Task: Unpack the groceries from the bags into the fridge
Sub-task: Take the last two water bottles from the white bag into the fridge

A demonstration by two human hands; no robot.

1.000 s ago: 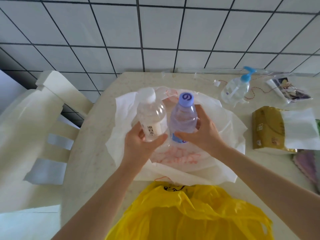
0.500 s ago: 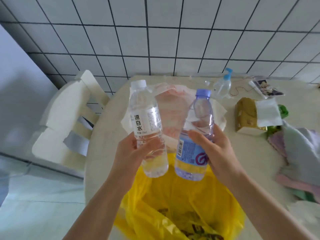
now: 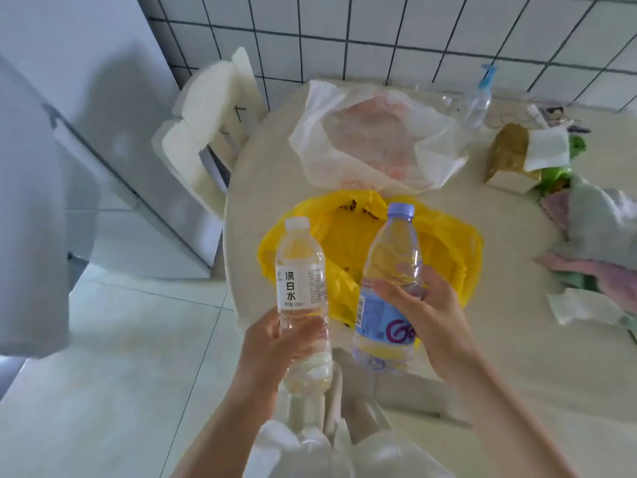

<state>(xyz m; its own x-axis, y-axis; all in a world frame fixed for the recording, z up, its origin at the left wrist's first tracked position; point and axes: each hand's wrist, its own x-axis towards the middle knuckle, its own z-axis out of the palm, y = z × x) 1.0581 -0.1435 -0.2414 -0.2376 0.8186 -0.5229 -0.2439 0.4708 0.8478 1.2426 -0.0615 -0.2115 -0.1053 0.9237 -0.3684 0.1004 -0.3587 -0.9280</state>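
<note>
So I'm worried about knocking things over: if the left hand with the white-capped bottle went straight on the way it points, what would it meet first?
Probably the yellow bag on the table: the left hand points the white-capped bottle up and forward toward it. Depth is unclear, so it may pass above.

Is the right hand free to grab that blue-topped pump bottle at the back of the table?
Probably not: the right hand already grips the blue-label bottle, and the pump bottle stands far back past both bags.
</note>
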